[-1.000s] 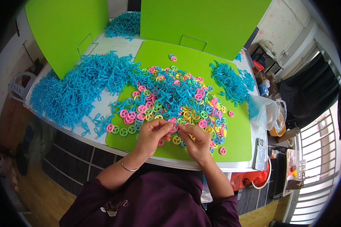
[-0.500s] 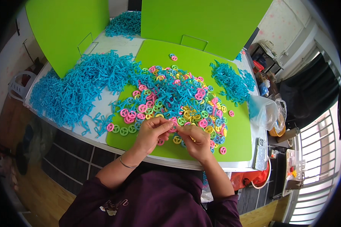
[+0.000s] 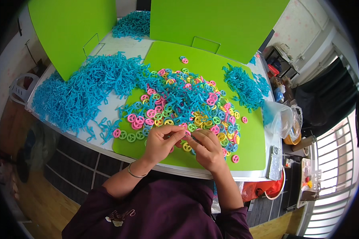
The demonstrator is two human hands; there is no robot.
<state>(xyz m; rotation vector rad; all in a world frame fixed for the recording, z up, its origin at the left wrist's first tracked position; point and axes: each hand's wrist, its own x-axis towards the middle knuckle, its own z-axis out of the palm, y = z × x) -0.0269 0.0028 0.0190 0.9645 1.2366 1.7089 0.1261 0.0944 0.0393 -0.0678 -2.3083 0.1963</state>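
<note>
My left hand and my right hand meet fingertip to fingertip over the near part of the green mat. Between them is a small pink plastic wheel, pinched by both hands and partly covered by the fingers. Just beyond my hands spreads a heap of spoked plastic wheels in pink, yellow, green and blue. Thin blue plastic pieces lie on top of that heap. A few green wheels rest to the left of my left hand.
A large pile of blue plastic pieces covers the table's left; smaller piles sit at right and far back. Two upright green boards stand behind. At the right edge are a clear plastic bag and a phone-like object.
My fingers have shifted around the pink wheel, with the right hand's fingers now curled further over it. The view has moved very slightly; the piles look the same.
</note>
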